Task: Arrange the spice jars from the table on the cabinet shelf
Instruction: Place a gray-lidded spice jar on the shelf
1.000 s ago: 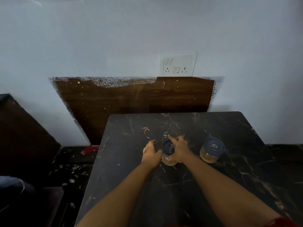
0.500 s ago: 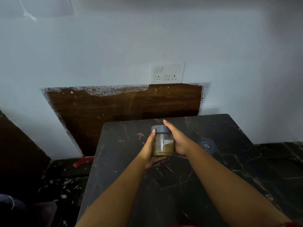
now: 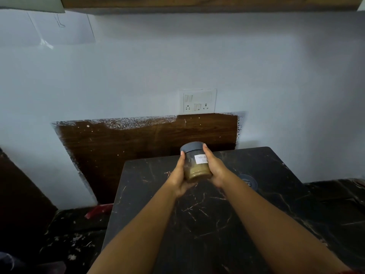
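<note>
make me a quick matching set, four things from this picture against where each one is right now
Things:
1. held jar
2. second jar
3. switch plate
4. wooden shelf

Places:
a. on the wall above the brown panel
b. along the top edge of the view
c. between left hand and right hand
d. standing on the table, partly behind the right forearm

Pairs: 1-c, 2-d, 3-a, 4-b

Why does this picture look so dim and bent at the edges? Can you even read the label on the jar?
Head view: dim, even light with no glare, so the dark table swallows detail. The wide lens bows the wall and shelf edge toward the borders. The jar, gripped between left hand and right hand, is fairly sharp, but its white label is too small to read.
</note>
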`<action>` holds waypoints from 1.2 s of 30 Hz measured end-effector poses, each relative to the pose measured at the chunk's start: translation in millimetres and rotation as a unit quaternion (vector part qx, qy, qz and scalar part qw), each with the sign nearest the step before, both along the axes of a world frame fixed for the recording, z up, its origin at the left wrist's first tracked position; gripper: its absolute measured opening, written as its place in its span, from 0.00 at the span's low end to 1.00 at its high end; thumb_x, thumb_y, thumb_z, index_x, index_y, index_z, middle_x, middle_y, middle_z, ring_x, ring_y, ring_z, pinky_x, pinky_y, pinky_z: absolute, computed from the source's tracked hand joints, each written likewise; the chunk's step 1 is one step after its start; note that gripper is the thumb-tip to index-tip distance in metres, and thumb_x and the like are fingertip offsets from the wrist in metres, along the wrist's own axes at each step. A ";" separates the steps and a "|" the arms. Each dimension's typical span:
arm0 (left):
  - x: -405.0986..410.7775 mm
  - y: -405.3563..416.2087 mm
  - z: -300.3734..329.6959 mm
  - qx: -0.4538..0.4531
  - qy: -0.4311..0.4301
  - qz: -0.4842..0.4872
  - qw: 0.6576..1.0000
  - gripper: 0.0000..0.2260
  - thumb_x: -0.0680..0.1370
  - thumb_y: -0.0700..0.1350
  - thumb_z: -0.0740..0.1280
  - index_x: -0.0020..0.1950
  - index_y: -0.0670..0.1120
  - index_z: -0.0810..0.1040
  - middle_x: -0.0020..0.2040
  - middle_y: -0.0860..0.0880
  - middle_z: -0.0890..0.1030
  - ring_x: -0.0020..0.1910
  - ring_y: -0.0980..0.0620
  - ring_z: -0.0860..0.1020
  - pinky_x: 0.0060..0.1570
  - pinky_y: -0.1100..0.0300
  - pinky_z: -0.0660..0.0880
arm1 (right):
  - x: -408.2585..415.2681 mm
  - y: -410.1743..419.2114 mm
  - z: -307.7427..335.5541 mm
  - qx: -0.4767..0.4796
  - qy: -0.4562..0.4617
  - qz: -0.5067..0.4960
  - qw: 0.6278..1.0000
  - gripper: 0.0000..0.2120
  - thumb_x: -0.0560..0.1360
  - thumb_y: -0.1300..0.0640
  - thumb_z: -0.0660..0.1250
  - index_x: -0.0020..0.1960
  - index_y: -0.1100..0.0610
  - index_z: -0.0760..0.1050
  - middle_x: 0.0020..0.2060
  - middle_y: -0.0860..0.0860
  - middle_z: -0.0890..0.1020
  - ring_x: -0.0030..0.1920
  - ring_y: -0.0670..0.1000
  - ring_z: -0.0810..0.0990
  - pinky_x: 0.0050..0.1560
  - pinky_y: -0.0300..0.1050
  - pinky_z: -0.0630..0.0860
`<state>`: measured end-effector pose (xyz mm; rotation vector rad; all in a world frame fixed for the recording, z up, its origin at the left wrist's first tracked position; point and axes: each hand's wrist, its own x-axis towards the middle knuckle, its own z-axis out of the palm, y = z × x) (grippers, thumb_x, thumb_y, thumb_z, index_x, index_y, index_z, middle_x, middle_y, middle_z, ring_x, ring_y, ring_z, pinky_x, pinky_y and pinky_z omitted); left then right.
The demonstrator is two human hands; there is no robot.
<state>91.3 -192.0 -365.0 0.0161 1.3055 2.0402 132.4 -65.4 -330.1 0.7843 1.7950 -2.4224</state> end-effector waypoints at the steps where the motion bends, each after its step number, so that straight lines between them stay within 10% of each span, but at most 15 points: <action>1: -0.9 0.3 1.2 0.007 0.005 0.002 1.000 0.30 0.76 0.68 0.59 0.67 0.48 0.75 0.61 0.41 0.81 0.60 0.44 0.80 0.64 0.46 0.73 | 1.3 -1.0 1.3 -0.010 0.008 0.000 1.000 0.17 0.76 0.37 0.63 0.50 0.51 0.75 0.49 0.56 0.83 0.52 0.57 0.83 0.62 0.57 0.76; 7: -0.2 11.8 10.8 -0.091 0.076 0.083 0.989 0.38 0.71 0.72 0.62 0.69 0.45 0.65 0.60 0.42 0.79 0.56 0.45 0.81 0.57 0.47 0.78 | 0.3 -6.8 3.3 -0.036 0.033 -0.021 0.999 0.20 0.79 0.38 0.58 0.57 0.53 0.74 0.54 0.58 0.82 0.55 0.58 0.82 0.62 0.58 0.76; 20: -1.3 31.3 40.9 -0.040 0.061 0.045 0.996 0.19 0.84 0.56 0.52 0.61 0.47 0.76 0.54 0.43 0.83 0.55 0.45 0.80 0.55 0.51 0.77 | 6.6 18.0 19.1 -0.084 0.071 -0.086 0.990 0.22 0.82 0.44 0.55 0.67 0.57 0.72 0.57 0.59 0.81 0.55 0.56 0.81 0.51 0.52 0.78; 28: -16.8 75.9 88.0 -0.018 0.103 0.013 0.994 0.20 0.84 0.54 0.52 0.61 0.44 0.78 0.53 0.41 0.84 0.54 0.45 0.81 0.53 0.52 0.78 | 2.1 57.5 46.4 0.269 0.087 -0.001 0.959 0.62 0.48 0.45 0.82 0.75 0.44 0.53 0.64 0.50 0.74 0.67 0.54 0.72 0.66 0.56 0.73; 36: -32.1 169.9 194.1 -0.062 0.322 0.054 0.943 0.18 0.82 0.56 0.56 0.66 0.47 0.72 0.60 0.47 0.79 0.60 0.50 0.77 0.63 0.54 0.73 | -4.1 151.1 162.5 0.377 0.196 -0.110 0.898 0.51 0.62 0.50 0.81 0.75 0.48 0.53 0.65 0.50 0.73 0.60 0.50 0.75 0.61 0.47 0.75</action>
